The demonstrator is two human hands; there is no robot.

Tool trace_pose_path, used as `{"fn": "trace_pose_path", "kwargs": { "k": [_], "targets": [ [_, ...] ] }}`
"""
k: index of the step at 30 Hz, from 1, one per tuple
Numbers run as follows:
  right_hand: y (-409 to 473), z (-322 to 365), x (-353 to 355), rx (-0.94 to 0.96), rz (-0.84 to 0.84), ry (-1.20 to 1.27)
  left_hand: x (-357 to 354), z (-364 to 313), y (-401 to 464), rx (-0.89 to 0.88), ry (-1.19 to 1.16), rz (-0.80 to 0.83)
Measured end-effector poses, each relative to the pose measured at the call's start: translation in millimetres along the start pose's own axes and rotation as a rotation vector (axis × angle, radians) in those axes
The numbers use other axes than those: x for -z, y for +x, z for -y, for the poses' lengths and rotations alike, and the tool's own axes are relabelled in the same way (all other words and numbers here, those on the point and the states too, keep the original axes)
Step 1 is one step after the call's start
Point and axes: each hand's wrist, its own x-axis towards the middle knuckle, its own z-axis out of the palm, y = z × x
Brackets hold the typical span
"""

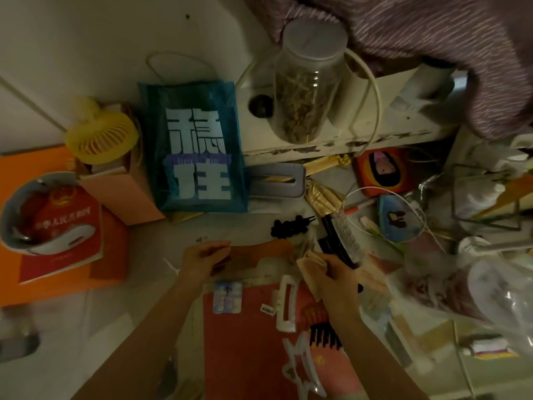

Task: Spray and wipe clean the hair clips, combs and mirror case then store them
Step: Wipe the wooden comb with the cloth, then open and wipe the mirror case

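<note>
1. A bag (pixel 199 151) is stood at the back, with a fan (pixel 101 137) to its left and a jar (pixel 305 88) to its right.
2. A hair clip (pixel 286 303) is laid between both forearms, with a comb (pixel 326 336) just right of it.

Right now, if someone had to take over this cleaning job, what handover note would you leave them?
Right hand: grips a folded beige cloth and a black clip with a clear studded strip.
Left hand: fingers curled over the orange mat; too blurred to tell whether it holds anything.
Waiting on the red mat: white rectangular clip, black comb, clear star clip. Black beaded clip lies on the desk beyond.
Done: cannot tell which are wiped.
Left: finish wiping, store everything.
</note>
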Motion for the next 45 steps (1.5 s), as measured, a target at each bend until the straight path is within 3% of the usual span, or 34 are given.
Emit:
{"fn": "trace_pose_path", "kwargs": {
  "k": [10,19,32,45],
  "targets": [
    [-2,-15,-12,-0.038,0.035,0.012,6,21,24,-0.068,0.041,-0.035],
    [1,-23,-22,-0.078,0.050,0.067,6,35,33,-0.272,0.312,-0.140],
    [-11,-31,-20,-0.023,0.034,0.073,-3,49,29,-0.416,0.537,-0.257],
    [-28,-29,-23,-0.013,0.108,0.090,30,56,-18,-0.403,0.461,-0.313]
  ]
}}
